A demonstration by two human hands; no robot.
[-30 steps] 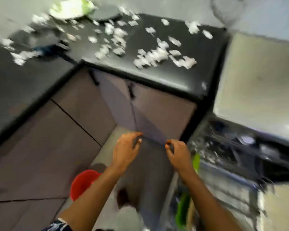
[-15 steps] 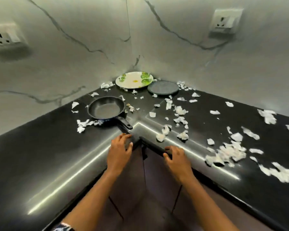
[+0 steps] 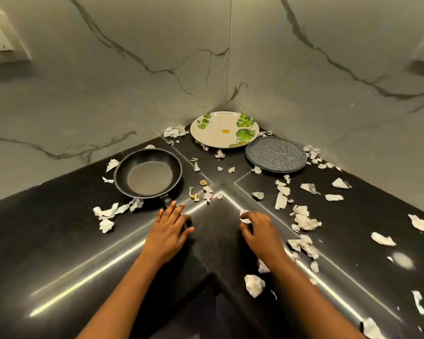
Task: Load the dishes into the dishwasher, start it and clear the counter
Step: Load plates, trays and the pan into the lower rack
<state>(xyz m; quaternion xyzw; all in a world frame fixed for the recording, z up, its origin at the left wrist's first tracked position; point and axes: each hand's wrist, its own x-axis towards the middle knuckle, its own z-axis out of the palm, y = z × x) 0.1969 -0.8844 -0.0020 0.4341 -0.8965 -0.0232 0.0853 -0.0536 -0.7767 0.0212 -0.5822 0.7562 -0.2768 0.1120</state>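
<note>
Resting on the black counter (image 3: 47, 253), the left hand (image 3: 168, 232) lies flat with its fingers straight and a little spread, on the near side of the frying pan (image 3: 148, 176). The pan's short handle (image 3: 165, 200) disappears under the fingertips, and nothing is gripped yet. To the right of the pan, the right hand (image 3: 260, 232) has its fingers curled and appears to pinch a white paper scrap (image 3: 244, 214).

The pan sits upright and empty, just left of the counter's inner corner. It is probably the heaviest piece here: stiff, dark-coated and unlikely to slip. It is best taken by the handle with a full wrap of the fingers, because the weight sits out at the bowl.

Behind the pan and to its right, against the wall corner, lies the leaf-patterned plate (image 3: 224, 129). The grey speckled plate (image 3: 275, 154) lies just beside it, further right, and their rims look as if they touch or overlap. Both lie flat, look rigid and breakable, and may be slick. Each wants a thumb on top of the rim and fingers slid underneath.

Torn paper scraps (image 3: 304, 221) are scattered all round the pan, thickest to its right. They are light, soft and easily crushed, so they are better gathered in handfuls than picked up singly.
</note>
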